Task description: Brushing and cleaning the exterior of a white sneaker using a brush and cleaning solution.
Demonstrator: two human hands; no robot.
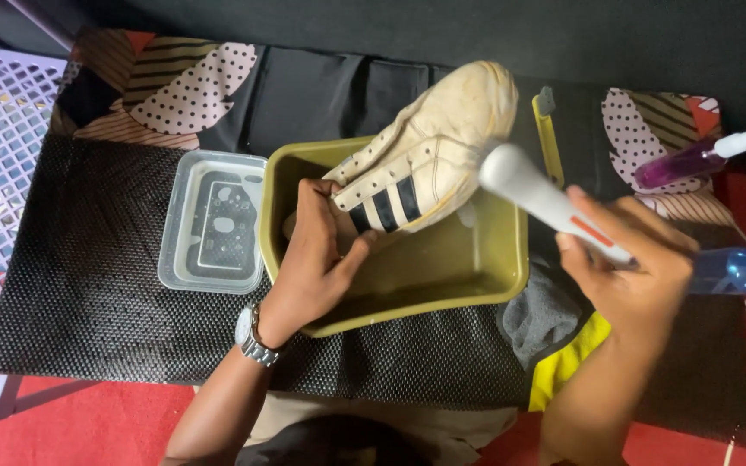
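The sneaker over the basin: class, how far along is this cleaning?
Set out: olive basin, spray bottles, cloths. In hand: left hand holds the sneaker over the basin; right hand holds a white brush handle. Left: the toe looks yellowed and stained.

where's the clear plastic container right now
In the head view, the clear rectangular plastic container sits left of centre on the black mat, beside the olive-green basin.

Shoe: off-white, scuffed sneaker with three dark side stripes, tilted toe-up over the basin, heel end held low.
Brush: white handle with an orange mark, blurred, angled toward the shoe's side, its head just beside the sole.
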